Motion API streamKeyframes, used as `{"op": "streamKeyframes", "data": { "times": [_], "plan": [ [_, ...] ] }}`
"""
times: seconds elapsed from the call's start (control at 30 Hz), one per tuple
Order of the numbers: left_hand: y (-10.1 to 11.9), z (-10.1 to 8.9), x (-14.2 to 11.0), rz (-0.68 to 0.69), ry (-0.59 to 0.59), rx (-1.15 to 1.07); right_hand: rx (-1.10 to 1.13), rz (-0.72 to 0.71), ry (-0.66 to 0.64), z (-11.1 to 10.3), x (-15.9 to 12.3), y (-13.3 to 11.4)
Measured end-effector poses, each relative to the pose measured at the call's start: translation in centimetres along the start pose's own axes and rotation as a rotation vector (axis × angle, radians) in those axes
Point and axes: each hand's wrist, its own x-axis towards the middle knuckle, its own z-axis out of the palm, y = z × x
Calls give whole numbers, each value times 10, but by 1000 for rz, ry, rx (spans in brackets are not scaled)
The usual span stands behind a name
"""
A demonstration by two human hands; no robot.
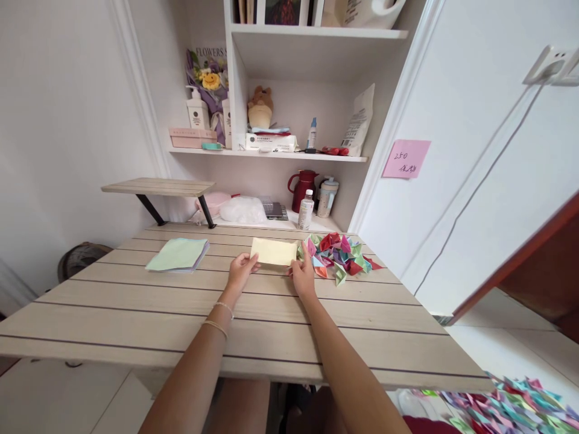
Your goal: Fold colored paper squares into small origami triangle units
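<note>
A pale yellow rectangle of paper is held up just above the table, its long side running left to right. My left hand pinches its left edge, thumb toward me. On the opposite edge, my right hand grips the lower right corner, with the index finger pointing up along the side. Close to my right hand lies a heap of folded paper pieces in red, pink, green and blue. A stack of square paper sheets, light green on top, rests at the left of the table.
The slatted wooden table has a small raised shelf at its back left. Behind it stand a bottle, a red jug and a cup. More folded paper covers the floor at lower right.
</note>
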Motion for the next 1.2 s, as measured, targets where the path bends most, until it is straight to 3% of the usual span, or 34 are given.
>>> {"op": "streamKeyframes", "data": {
  "times": [0.17, 0.4, 0.53, 0.7, 0.9, 1.07, 1.2],
  "plan": [
    [-2, 0, -1, 13, 33, -45, -38, -58, -13, -2, 3, 4],
    [1, 5, -3, 33, -81, -56, -174, -90, -380, 5, -5, 7],
    [0, 2, 0, 25, -48, -15, -255, -124, -515, 5, -7, 6],
    [-1, 2, -1, 16, -146, -18, -148, -123, -401, 3, -1, 3],
    [-1, 8, -8, 18, -246, 55, 78, 134, -221, 1, 4, 7],
    [-3, 8, -5, 61, -128, -69, 94, 131, -306, 2, 5, 10],
    [-4, 7, -2, 18, -114, -21, 59, 72, -334, 2, 6, 13]
  ]
}}
